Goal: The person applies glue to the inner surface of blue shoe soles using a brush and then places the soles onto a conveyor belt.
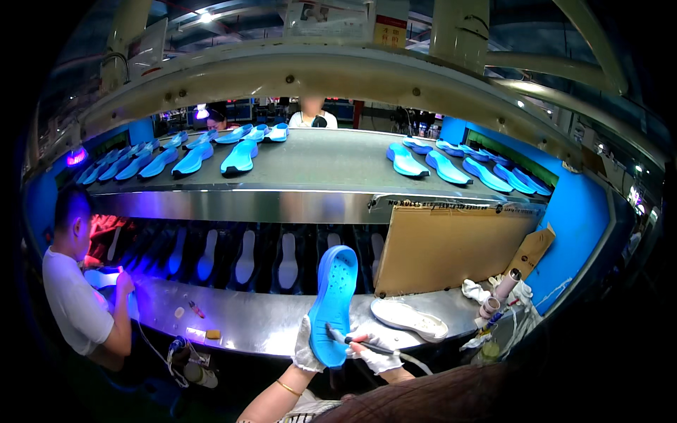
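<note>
At lower centre, I see the left hand [305,347] gripping a blue shoe sole [333,290], the right hand [379,357] pinching a pen-like tool [339,336]; I'd angle it shallowly, pressing lightly.

Blue sole [333,299] seemingly hides left fingers

From the worker [285,391], one sole [333,299] is at twelve, between left hand [306,347] and right hand [377,357]. A second sole [409,320] lies on the bench [264,321] at one, before cardboard [451,247]; a co-worker [79,303] is at ten. Beyond, the upper shelf [324,161] bears soles [240,156].
</note>
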